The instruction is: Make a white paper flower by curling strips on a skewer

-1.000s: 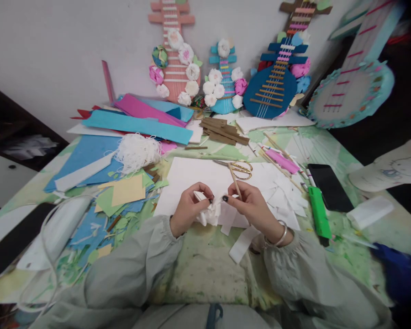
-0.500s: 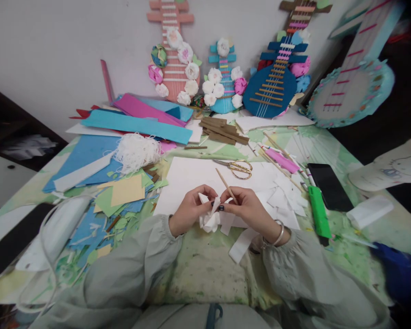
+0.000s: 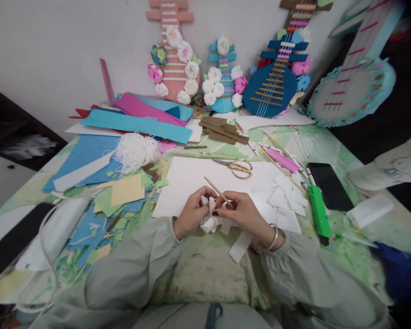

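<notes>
Centre of frame, as I see it: one crumpled white paper bunch (image 3: 209,223), pinched in the left hand (image 3: 191,212)'s grip. Right hand (image 3: 242,212): grip narrow, holding one slim tan wooden stick (image 3: 213,186). Above: gold-handled metal scissors (image 3: 231,164), on flat white paper sheet (image 3: 188,174).

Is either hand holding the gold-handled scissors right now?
No, the gold-handled scissors lie on the white sheet, and the right hand holds a thin stick instead.
</notes>
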Demonstrator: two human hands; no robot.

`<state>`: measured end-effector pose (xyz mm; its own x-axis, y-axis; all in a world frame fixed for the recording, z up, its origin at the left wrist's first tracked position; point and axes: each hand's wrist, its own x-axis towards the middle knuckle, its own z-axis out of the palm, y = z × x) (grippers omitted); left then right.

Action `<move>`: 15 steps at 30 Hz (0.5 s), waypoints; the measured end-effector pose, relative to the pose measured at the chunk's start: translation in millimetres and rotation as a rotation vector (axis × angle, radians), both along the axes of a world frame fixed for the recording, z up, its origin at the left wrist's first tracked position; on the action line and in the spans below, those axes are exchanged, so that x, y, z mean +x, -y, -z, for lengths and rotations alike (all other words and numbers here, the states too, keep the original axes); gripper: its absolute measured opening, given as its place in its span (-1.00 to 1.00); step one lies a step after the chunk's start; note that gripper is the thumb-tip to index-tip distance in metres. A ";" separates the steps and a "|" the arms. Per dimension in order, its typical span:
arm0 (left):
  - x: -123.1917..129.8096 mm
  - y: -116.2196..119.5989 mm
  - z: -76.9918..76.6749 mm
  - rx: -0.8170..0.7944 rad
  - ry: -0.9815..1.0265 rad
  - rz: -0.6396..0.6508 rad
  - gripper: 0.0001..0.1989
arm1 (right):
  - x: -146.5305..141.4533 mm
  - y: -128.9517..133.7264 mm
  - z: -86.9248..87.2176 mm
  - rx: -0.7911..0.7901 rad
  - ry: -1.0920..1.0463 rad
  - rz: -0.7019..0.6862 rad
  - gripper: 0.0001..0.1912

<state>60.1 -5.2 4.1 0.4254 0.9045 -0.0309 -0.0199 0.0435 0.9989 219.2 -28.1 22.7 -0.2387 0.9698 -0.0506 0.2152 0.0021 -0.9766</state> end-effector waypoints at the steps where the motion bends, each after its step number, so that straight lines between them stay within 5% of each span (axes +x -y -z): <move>1: 0.4 -0.1 0.9 0.023 -0.015 0.002 -0.85 | -0.6 0.4 1.3 0.003 0.007 0.007 -0.89; 9: 1.4 -2.1 2.0 0.106 -0.015 -0.166 -0.86 | 3.0 -4.9 9.6 -0.009 -0.097 0.040 -0.85; 15: -1.5 -3.1 1.0 0.025 0.042 -0.143 -0.79 | 4.2 -7.3 9.8 -0.025 -0.157 0.040 -0.76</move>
<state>58.5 -2.1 3.1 0.2930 0.9561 0.0075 -0.0662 0.0124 0.9977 223.5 -20.8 12.9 -0.2069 0.9776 -0.0398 0.0595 -0.0280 -0.9978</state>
